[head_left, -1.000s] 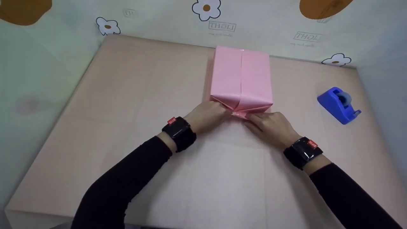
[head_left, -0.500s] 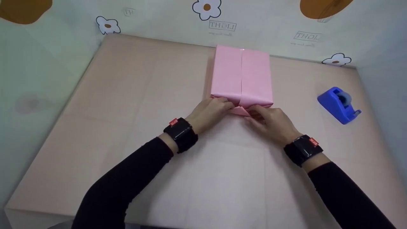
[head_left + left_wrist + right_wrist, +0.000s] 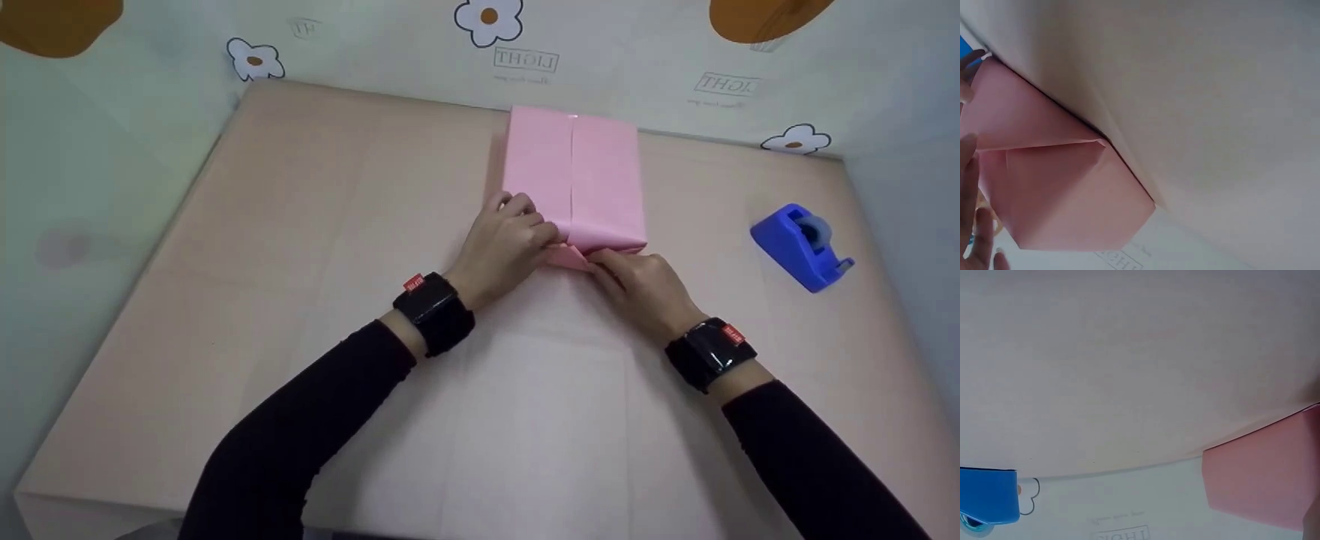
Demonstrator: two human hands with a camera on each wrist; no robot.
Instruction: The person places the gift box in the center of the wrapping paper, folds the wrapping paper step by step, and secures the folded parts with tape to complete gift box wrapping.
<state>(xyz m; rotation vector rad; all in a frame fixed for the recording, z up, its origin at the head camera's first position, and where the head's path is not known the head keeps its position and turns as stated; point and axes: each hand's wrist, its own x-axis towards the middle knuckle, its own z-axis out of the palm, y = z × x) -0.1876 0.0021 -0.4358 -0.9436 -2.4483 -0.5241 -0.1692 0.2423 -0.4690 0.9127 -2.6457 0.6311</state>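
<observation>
A box in pink wrapping paper [image 3: 607, 172] lies near the back of the table, with a seam down its top. At its near end a folded paper flap [image 3: 568, 257] sticks out between the hands. My left hand [image 3: 502, 244] pinches the flap's left side at the box's front edge, its other fingers raised and bent over the corner. From the right, my right hand [image 3: 646, 289] pinches the flap's tip between thumb and forefinger. In the left wrist view a triangular side fold [image 3: 1053, 174] shows on the box end, with fingertips [image 3: 982, 236] beside it.
A blue tape dispenser [image 3: 799, 247] with a roll stands on the right of the table [image 3: 375, 420]. Close behind the box rises a wall covering [image 3: 390, 45] with flowers and lettering. Both wrists wear black bands.
The flap has been folded upward against the box's near end. My left hand has risen to the box's top edge, lifting its outer fingers. My right hand has shifted slightly upward with the flap's tip.
</observation>
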